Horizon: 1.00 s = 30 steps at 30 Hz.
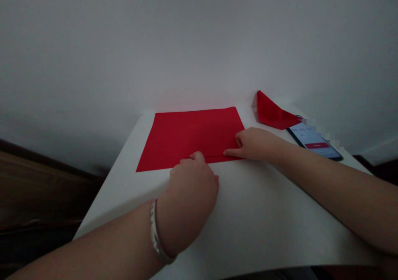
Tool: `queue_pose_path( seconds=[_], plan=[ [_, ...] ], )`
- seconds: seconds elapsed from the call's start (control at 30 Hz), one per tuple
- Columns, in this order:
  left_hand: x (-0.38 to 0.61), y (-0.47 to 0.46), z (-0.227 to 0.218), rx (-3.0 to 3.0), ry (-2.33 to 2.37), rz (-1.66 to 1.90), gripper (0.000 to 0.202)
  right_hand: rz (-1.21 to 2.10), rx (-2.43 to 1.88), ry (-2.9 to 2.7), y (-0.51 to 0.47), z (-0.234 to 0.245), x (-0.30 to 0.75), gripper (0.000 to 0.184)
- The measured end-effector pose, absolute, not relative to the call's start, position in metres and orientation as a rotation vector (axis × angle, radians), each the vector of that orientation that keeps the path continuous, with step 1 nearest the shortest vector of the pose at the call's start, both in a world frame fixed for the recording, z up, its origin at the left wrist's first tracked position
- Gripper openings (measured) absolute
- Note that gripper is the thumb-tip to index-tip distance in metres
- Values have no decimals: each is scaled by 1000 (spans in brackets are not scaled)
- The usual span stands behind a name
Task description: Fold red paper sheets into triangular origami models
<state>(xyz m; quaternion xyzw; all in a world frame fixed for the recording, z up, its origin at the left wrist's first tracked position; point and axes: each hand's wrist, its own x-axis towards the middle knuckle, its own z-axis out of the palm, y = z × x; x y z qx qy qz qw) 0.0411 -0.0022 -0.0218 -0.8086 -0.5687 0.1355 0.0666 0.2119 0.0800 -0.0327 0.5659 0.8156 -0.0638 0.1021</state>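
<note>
A sheet of red paper [186, 137] lies flat on the white table. Along its near edge, between my hands, a thin dark line like a crease runs across. My left hand [192, 188], wearing a silver bangle [154, 228] at the wrist, is closed at the middle of that edge with its bent fingertips on the paper. At the near right corner, my right hand [253, 143] is closed on the sheet, thumb stretched along the near edge and fingers curled at the right side. The undersides of both hands are hidden.
A folded red paper shape [272, 112] stands at the back right, its tip over a phone [314, 141] with a lit screen. The white table [248, 213] meets a pale wall [192, 43] behind. Brown wooden furniture [37, 188] is to the left.
</note>
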Motion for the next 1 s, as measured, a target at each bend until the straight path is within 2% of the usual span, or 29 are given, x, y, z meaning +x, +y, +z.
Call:
queue_pose_path(
  seconds=[0.23, 0.37, 0.43, 0.5, 0.67, 1.0],
  plan=[
    [42, 0, 0, -2424, -1746, 658, 31, -137, 1721, 2394, 80, -38, 212, 73],
    [43, 1, -10, -2303, -1736, 379, 41, -126, 1742, 2374, 79, -38, 210, 75],
    [44, 3, -25, -2418, -1512, 222, 44, -119, 1744, 2383, 79, -38, 209, 78],
    [44, 4, -39, -2607, -1395, 175, 59, -119, 1754, 2387, 79, -39, 209, 80],
    [48, 2, -50, -2623, -1611, 268, 80, -119, 1732, 2374, 82, -39, 211, 78],
    [45, -2, -42, -2551, -1703, 386, 85, -155, 1683, 2247, 86, -26, 219, 75]
  ],
)
